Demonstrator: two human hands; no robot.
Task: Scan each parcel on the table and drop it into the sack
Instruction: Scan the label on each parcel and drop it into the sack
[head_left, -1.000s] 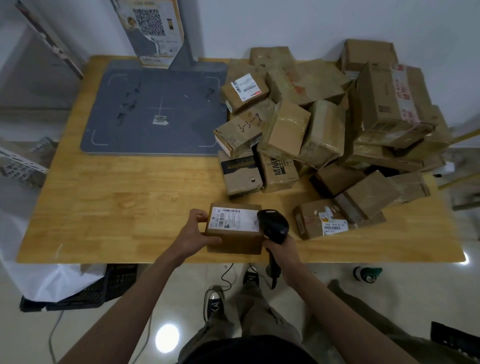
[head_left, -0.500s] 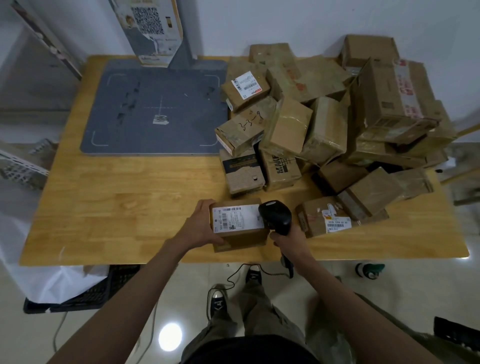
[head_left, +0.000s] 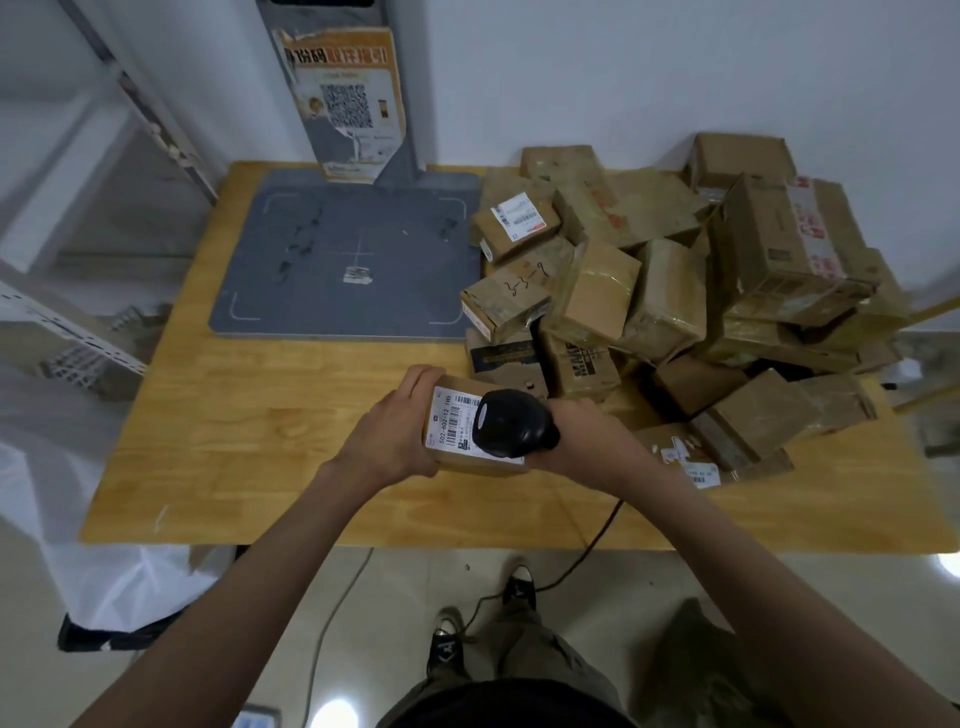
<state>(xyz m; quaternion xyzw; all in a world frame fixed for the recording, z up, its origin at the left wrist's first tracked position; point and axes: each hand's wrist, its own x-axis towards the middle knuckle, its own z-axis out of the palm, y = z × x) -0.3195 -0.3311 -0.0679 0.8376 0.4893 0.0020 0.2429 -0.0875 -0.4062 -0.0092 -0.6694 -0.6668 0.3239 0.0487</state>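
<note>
My left hand (head_left: 397, 434) grips the left end of a small brown parcel (head_left: 452, 421) with a white barcode label facing up, held above the wooden table (head_left: 249, 441). My right hand (head_left: 582, 439) holds a black handheld scanner (head_left: 511, 423), whose head sits right over the label and hides its right part. A big heap of brown parcels (head_left: 675, 291) covers the table's right half. A white sack (head_left: 78, 519) hangs off the table's left side.
A grey scanning mat (head_left: 353, 260) with a post and a QR poster (head_left: 348, 104) lies at the back left. Metal shelving (head_left: 67, 332) stands to the left. The scanner cable (head_left: 587, 551) drops to the floor by my feet.
Both hands have lifted the parcel and scanner up off the table edge, and the scanner head has moved left over the label. The view has tilted up.
</note>
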